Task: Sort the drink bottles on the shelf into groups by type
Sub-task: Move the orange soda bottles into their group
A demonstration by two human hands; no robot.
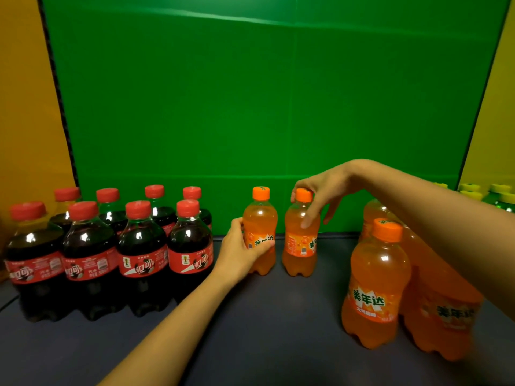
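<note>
Colas (111, 246): sorted?

Item one, yes. From my feed they stand grouped at the left end of the shelf (264, 330), upright and touching.

Oranges?

Item two, part done. A cluster (376, 288) stands front right. Two more stand mid-shelf near the back, just apart. My left hand (242, 252) wraps the left stray (260, 218) at its label, fingers (266, 245) clamped on it. My right hand (317, 190) pinches the cap of the right stray (299, 246), one finger lying down its side.

Greens (498, 196)?

Item three: far right, barely in view; count unknown.

Outstanding?

By my reckoning, both strays still need to join the cluster.
</note>
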